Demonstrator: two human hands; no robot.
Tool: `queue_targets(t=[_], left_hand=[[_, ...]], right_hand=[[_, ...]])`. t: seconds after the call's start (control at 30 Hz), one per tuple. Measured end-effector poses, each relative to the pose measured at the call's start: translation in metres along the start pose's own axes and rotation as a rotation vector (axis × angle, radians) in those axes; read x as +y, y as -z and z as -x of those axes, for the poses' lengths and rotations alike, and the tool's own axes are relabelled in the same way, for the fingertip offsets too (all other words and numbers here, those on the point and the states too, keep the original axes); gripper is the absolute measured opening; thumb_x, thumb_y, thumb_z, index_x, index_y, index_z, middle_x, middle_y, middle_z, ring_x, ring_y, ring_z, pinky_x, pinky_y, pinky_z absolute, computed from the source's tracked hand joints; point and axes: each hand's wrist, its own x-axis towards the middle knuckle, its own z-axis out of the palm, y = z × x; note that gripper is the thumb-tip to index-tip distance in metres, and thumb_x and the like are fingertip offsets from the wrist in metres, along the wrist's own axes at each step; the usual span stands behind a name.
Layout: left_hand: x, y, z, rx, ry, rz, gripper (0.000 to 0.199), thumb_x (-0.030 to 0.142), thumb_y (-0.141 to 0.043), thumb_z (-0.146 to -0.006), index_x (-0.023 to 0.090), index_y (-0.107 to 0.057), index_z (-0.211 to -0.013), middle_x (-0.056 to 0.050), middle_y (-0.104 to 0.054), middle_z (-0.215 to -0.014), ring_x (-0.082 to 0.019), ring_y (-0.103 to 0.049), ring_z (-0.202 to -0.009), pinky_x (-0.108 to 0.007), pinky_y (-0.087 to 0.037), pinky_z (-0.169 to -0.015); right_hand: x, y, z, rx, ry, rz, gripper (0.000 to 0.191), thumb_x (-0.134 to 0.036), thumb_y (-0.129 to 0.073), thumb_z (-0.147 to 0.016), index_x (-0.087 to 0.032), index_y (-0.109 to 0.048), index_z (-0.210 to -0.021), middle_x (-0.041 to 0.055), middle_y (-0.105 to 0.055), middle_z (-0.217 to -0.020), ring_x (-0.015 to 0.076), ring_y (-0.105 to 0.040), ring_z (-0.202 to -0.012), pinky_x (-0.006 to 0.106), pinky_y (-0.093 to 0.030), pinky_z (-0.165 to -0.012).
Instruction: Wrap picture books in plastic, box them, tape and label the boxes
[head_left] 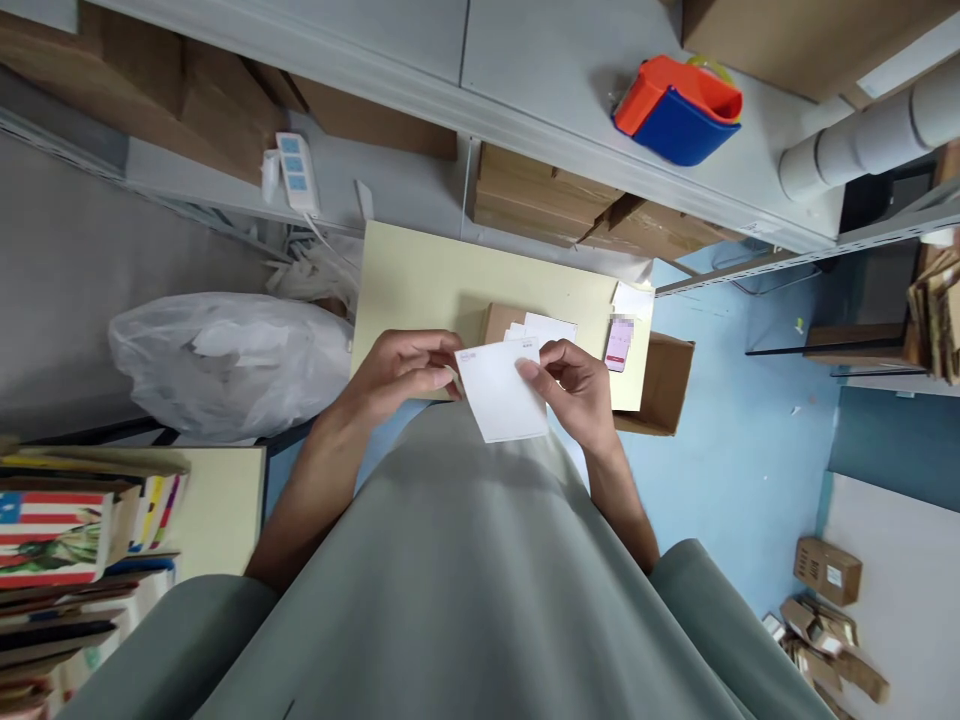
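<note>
Over the near edge of the bench [420, 270], my right hand [581, 390] pinches the white sheet [501, 395], long axis running bench-ward, printed end farthest from me. My left hand [401, 375] half-curls beside it; contact unclear.

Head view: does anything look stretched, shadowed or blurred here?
Head view: the gray clothing looks stretched toward the bottom, perhaps by a wide lens; a soft shadow lies beside the orange-and-blue holder on the shelf; the white sheet in the right hand is bright, its small print unreadable. Same view: a pixelated patch covers the top of the phone.
</note>
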Motion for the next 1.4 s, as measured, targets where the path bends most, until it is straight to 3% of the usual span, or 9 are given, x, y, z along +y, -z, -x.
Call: queue_targets(t=[0.1, 0.33, 0.73, 1.03, 1.4], left_hand=[[0.0, -0.017, -0.003, -0.013, 0.038, -0.047, 0.023, 0.045, -0.081, -0.086, 0.022, -0.08, -0.091, -0.006, -0.081, -0.085, -0.024, -0.075, -0.075, -0.035, -0.065, -0.07], [0.001, -0.057, -0.017, -0.073, -0.046, -0.197, 0.025, 0.045, -0.083, -0.087, 0.021, -0.079, -0.08, -0.003, -0.08, -0.078, -0.017, -0.072, -0.068, -0.024, -0.062, -0.065], [0.001, -0.104, -0.024, -0.149, -0.039, -0.24, 0.022, 0.04, -0.078, -0.094, 0.021, -0.077, -0.082, -0.003, -0.08, -0.078, -0.017, -0.074, -0.069, -0.024, -0.061, -0.065], [0.002, -0.126, -0.025, -0.112, -0.048, -0.217, 0.022, 0.038, -0.076, -0.094, 0.021, -0.076, -0.081, -0.004, -0.081, -0.081, -0.018, -0.075, -0.071, -0.025, -0.061, -0.066], [0.001, -0.135, -0.017, -0.08, -0.04, -0.217, 0.022, 0.039, -0.076, -0.093, 0.022, -0.076, -0.079, -0.005, -0.081, -0.08, -0.019, -0.074, -0.071, -0.027, -0.06, -0.062]], right_hand=[[0.001, 0.011, 0.0, 0.053, 0.028, -0.016, 0.046, -0.066, -0.084, -0.091, -0.026, -0.066, -0.079, -0.002, -0.065, -0.078, 0.0137, -0.055, -0.067, 0.03, -0.047, -0.06], [-0.002, 0.041, -0.004, 0.101, 0.065, -0.013, 0.046, -0.067, -0.084, -0.09, -0.026, -0.065, -0.079, -0.0016, -0.065, -0.079, 0.0152, -0.06, -0.073, 0.031, -0.05, -0.063], [0.005, 0.086, -0.009, 0.25, 0.085, -0.036, 0.048, -0.068, -0.083, -0.089, -0.026, -0.063, -0.08, -0.001, -0.063, -0.08, 0.0164, -0.058, -0.075, 0.032, -0.051, -0.066], [0.013, 0.103, -0.005, 0.292, 0.071, -0.101, 0.052, -0.075, -0.081, -0.087, -0.027, -0.061, -0.08, -0.0006, -0.061, -0.079, 0.0179, -0.058, -0.077, 0.034, -0.052, -0.069], [0.018, 0.105, 0.003, 0.316, 0.096, -0.075, 0.051, -0.074, -0.077, -0.092, -0.027, -0.06, -0.08, -0.0012, -0.059, -0.078, 0.0166, -0.055, -0.073, 0.033, -0.049, -0.067]])
